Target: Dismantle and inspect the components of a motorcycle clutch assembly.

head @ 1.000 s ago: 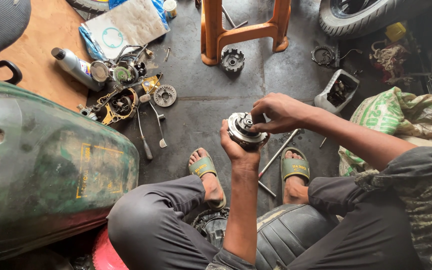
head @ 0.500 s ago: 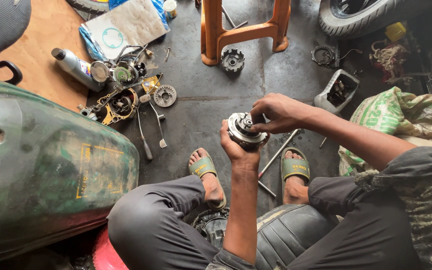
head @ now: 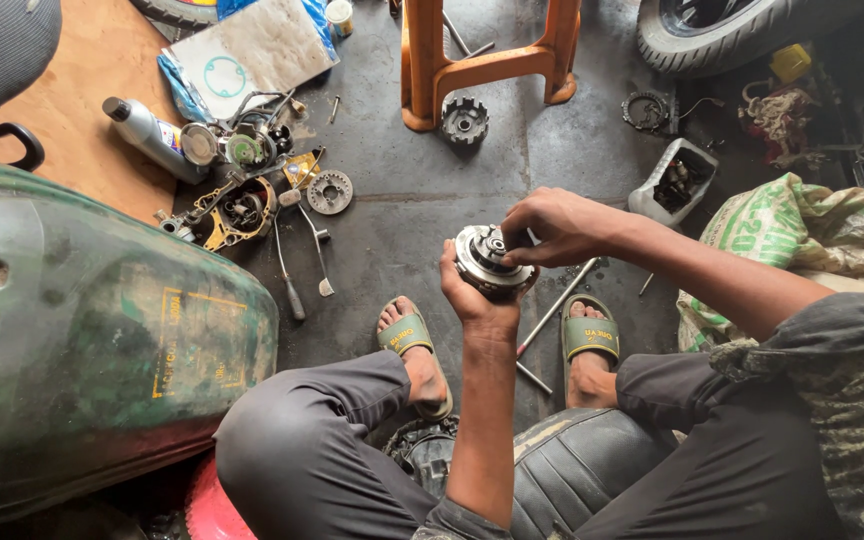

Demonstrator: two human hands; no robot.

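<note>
My left hand [head: 474,300] holds up a round metal clutch assembly [head: 489,259] from below, above my knees. My right hand [head: 550,226] rests its fingers on the top right of that part, pinching at its centre. Both forearms reach in from the bottom and right. My feet in green sandals [head: 407,335] stand on the dark floor under the hands.
A green motorcycle body panel [head: 82,330] fills the left. Loose engine parts and tools [head: 242,195], a grey bottle [head: 147,135], a gear [head: 464,120], an orange stool's legs [head: 492,60], a tyre [head: 742,30], a parts tray [head: 674,180], a long rod [head: 552,310] and a sack [head: 802,230] lie around.
My right hand's fingers have shifted slightly on top of the clutch assembly. Little else has moved.
</note>
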